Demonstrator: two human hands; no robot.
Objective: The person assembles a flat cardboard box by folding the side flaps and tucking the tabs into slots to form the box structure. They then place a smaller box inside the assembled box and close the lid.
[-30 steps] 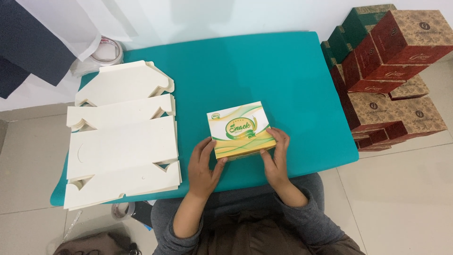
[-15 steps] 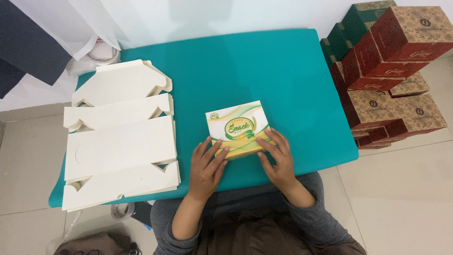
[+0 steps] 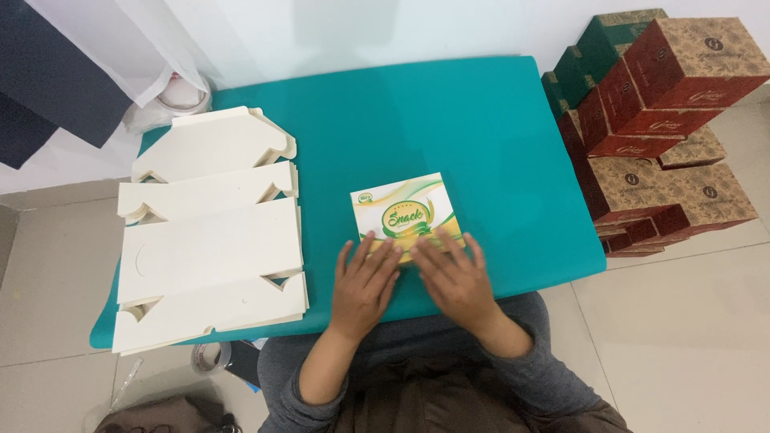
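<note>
While both hands lay flat on the near edge of the printed box (image 3: 401, 212), we judged the step as pressing a fold down. Left hand (image 3: 365, 281) and right hand (image 3: 453, 277) sat side by side, fingers spread and palms down, pinching nothing; each grip was open and flat on the card. The box rested on the teal bench (image 3: 481, 144), near its front edge, just ahead of us.

To do this well, we reckoned pressure should run evenly along the crease, fingertips sliding outward from the middle, with the box kept square to the bench edge so it did not skid.

Counts: one printed box; one stack of flat white cartons (image 3: 208, 248) at the bench's left end, sheet number we could not tell; roughly eight or nine brown, red and green boxes (image 3: 666, 120) stacked on the floor at right, some hidden; one tape roll (image 3: 210, 357) under the bench.
</note>
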